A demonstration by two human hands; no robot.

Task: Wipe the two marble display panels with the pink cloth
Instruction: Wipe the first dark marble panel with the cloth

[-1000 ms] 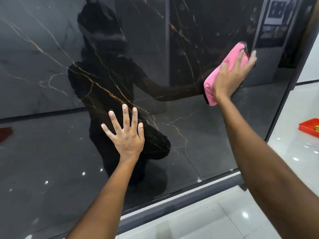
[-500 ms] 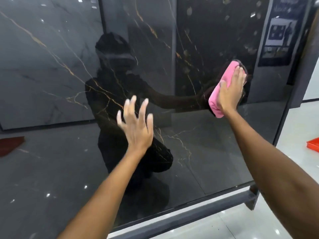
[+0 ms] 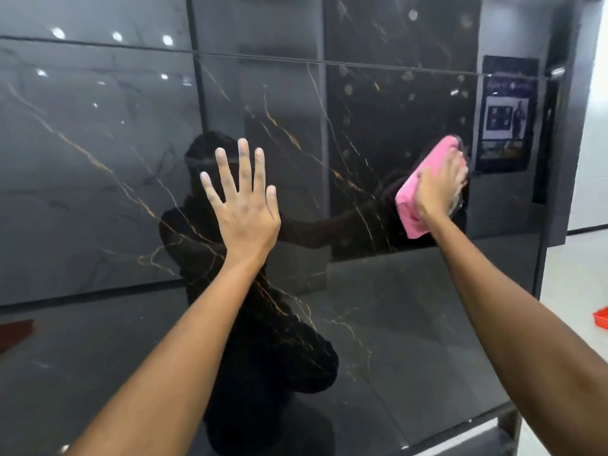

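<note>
A glossy black marble panel (image 3: 98, 192) with gold veins stands upright in front of me, mirroring a dark figure. My left hand (image 3: 243, 205) lies flat on it near the middle, fingers spread and straight. My right hand (image 3: 439, 189) presses the folded pink cloth (image 3: 411, 209) against the panel's upper right part, and its fingers are blurred with motion. Pale round smudges (image 3: 408, 75) dot the surface above the cloth. A thin horizontal seam (image 3: 263, 59) crosses the top, with more dark panel above it.
The panel sits in a dark metal frame (image 3: 460, 436) along its bottom and right edge. White tiled floor (image 3: 572, 278) lies to the right, with a red tray (image 3: 600, 319) on it. A poster (image 3: 506, 116) shows at the upper right.
My right hand has slid the cloth leftward, away from the panel's right edge. My left hand has shifted higher on the panel. The view has tilted upward.
</note>
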